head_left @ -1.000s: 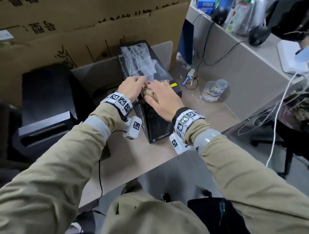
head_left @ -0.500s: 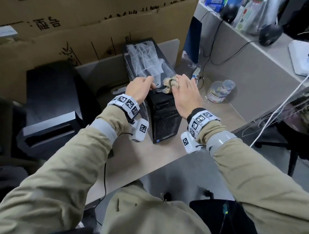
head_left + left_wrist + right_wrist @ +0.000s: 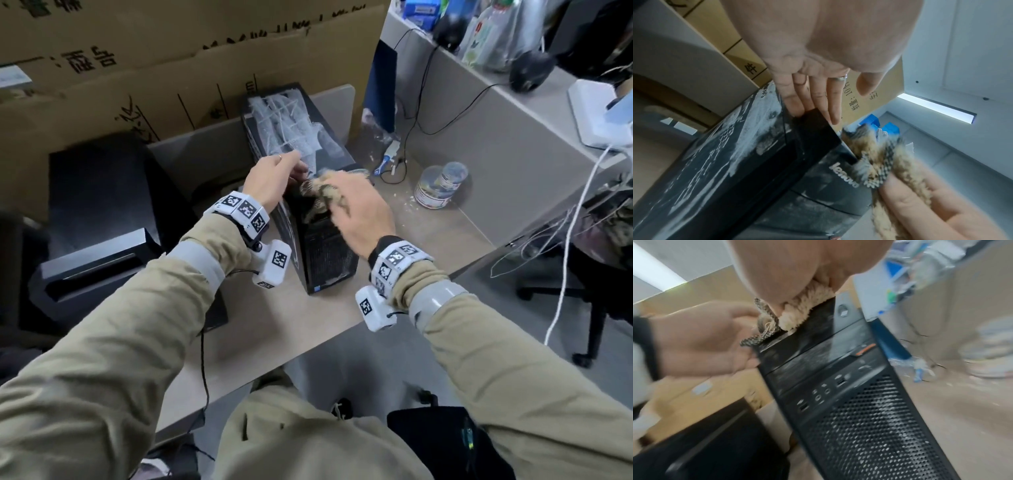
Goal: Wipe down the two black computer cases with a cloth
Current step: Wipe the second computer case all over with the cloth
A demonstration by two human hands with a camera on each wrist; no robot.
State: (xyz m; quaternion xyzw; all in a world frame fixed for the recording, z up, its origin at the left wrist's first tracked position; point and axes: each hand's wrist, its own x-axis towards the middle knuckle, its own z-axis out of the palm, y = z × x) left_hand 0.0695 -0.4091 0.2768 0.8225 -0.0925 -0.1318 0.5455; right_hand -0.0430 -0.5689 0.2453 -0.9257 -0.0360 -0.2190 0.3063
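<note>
We counted two black computer cases on the desk [image 3: 445, 240]: one upright tower [image 3: 329, 253] and a second case [image 3: 99, 219] to its left. One cloth [image 3: 322, 197] lay bunched on the tower's top front edge, gripped by our right hand [image 3: 356, 212]. Our left hand [image 3: 270, 181] rested straight-fingered on the tower's top corner.

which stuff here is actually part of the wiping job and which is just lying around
Part of the job:
- upright black computer case
- second black case, to its left
- cloth, held by the right hand
- left hand, steadying the case top

Lying about:
- cardboard box
- clear plastic tub
- black cable
- computer mouse
</note>
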